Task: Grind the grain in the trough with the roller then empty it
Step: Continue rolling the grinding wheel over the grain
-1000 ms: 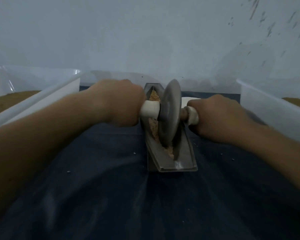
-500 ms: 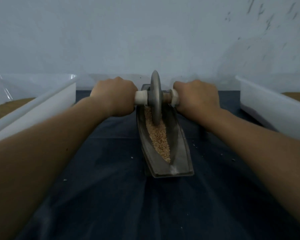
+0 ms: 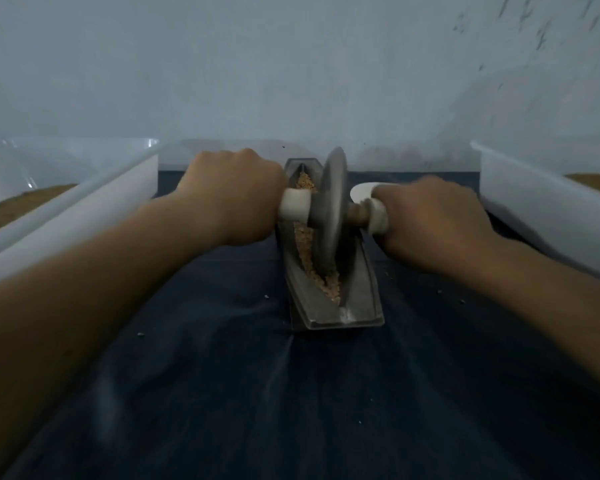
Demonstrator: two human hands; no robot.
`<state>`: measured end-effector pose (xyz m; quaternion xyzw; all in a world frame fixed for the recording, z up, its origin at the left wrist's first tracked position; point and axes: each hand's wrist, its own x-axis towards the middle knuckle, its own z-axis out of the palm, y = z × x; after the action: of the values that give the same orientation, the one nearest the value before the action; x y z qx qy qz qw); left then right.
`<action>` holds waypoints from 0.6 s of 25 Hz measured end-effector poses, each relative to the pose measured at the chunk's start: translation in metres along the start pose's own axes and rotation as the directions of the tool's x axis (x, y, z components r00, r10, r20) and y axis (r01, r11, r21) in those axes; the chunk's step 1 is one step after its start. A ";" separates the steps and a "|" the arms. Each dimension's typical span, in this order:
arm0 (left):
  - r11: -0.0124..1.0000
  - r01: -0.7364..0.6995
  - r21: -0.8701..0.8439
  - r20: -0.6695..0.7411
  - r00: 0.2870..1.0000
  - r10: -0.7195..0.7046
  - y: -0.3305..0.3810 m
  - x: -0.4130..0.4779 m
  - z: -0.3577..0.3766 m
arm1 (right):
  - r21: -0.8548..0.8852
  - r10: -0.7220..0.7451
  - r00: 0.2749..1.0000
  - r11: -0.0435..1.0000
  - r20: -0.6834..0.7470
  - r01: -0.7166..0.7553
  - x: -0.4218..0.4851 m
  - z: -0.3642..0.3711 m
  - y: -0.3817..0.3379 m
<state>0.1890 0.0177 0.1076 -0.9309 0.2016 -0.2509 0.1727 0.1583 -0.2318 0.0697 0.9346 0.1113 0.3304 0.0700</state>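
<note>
Flanking the trough (image 3: 361, 308) mid-bench, a left bin (image 3: 84, 209) and a right bin (image 3: 534, 216) leave open cloth (image 3: 291, 393) either side. The left grip (image 3: 232, 195) and right grip (image 3: 430, 223) clench the handles of the tilted grey roller (image 3: 331, 209), its disc standing in tan grain (image 3: 330, 286).

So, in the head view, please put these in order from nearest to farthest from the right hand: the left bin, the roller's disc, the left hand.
1. Roller's disc: just left of the right hand, in the trough.
2. Left hand: beyond the disc, gripping the opposite handle.
3. Left bin: far left side of the cloth.
</note>
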 end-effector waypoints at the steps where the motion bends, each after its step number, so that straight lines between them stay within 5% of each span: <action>1: 0.999 0.024 -0.030 0.043 0.999 -0.022 -0.004 0.006 0.008 | -0.022 -0.006 1.000 1.000 0.027 0.006 0.016 0.008 0.000; 9: 0.998 0.055 -0.022 0.080 0.995 -0.054 -0.023 0.078 0.036 | 0.053 0.081 0.992 0.995 0.096 -0.086 0.085 0.063 0.012; 15: 0.984 0.111 -0.137 0.077 0.992 -0.102 -0.010 0.022 0.032 | -0.037 -0.021 0.997 0.999 0.074 0.024 0.052 0.016 -0.008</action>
<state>0.2264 0.0232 0.0946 -0.9584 0.1626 -0.2123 0.0997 0.2070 -0.2120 0.0873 0.9433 0.1129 0.2972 0.0955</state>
